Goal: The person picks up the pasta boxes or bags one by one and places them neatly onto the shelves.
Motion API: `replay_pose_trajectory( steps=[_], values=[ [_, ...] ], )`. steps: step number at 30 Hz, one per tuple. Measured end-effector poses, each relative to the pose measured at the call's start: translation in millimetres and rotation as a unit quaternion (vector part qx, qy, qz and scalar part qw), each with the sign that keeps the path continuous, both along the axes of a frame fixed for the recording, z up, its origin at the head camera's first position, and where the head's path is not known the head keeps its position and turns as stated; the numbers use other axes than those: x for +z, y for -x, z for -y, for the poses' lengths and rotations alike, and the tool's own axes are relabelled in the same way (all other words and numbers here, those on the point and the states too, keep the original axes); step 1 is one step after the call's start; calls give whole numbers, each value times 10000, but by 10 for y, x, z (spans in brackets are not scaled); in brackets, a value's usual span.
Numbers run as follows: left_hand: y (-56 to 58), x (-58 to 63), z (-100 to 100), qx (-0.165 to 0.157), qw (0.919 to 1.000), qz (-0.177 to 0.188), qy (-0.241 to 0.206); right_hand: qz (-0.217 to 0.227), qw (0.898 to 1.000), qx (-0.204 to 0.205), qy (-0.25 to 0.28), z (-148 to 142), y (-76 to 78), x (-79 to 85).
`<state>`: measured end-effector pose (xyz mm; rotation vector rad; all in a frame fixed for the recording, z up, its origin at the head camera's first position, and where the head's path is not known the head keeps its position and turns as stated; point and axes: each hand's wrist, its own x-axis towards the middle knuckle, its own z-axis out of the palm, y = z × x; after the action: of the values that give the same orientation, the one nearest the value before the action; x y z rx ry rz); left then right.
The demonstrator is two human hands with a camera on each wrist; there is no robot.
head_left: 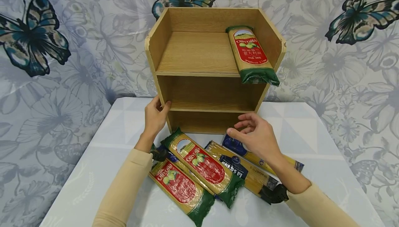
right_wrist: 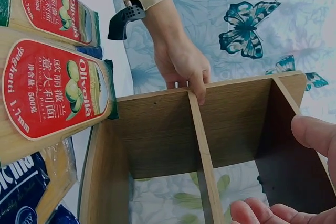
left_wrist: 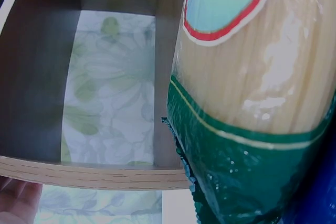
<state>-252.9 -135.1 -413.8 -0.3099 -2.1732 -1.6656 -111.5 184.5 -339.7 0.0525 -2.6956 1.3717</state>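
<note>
A small wooden shelf rack [head_left: 196,53] stands on the table with its open front toward me. My left hand [head_left: 156,116] grips its left side panel, the thumb on the front edge by the lower board and the fingers around the outside, as the right wrist view also shows. Close before the rack's lower right corner is my right hand [head_left: 257,135], empty, its fingers loosely bent and thumb apart. On the top board, at the right, lies an Olivoila spaghetti packet [head_left: 250,52], its green end jutting over the front edge.
In front of the rack, between my forearms, lie two more Olivoila spaghetti packets [head_left: 202,161], one overlapping the other. Right of them, partly under my right arm, are a pasta packet with a dark blue label [head_left: 237,166] and another blue-ended packet [head_left: 233,143]. Butterfly-patterned cloth [head_left: 78,81] hangs behind.
</note>
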Motion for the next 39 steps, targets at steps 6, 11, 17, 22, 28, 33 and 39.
replay_pose_trajectory(
  steps=[6,11,17,22,28,33,39],
  values=[
    [-13,-33,12,48,9999,-51,80,-9,10000,76,-24,22,13,-43],
    [5,-3,11,56,9999,-141,69,-57,9999,105,-36,28,32,-48],
    [50,43,14,132,9997,-223,46,-108,9998,141,-80,31,94,-28],
    [87,90,10,157,9994,-294,27,-132,9997,186,-46,31,143,-4],
    [82,89,21,106,9995,-300,23,-82,9997,217,45,51,140,-38],
    [42,46,14,47,9997,-224,112,12,9998,174,71,71,81,-151],
    [7,6,1,35,9997,-162,183,83,9997,162,155,103,21,-287]
  ],
)
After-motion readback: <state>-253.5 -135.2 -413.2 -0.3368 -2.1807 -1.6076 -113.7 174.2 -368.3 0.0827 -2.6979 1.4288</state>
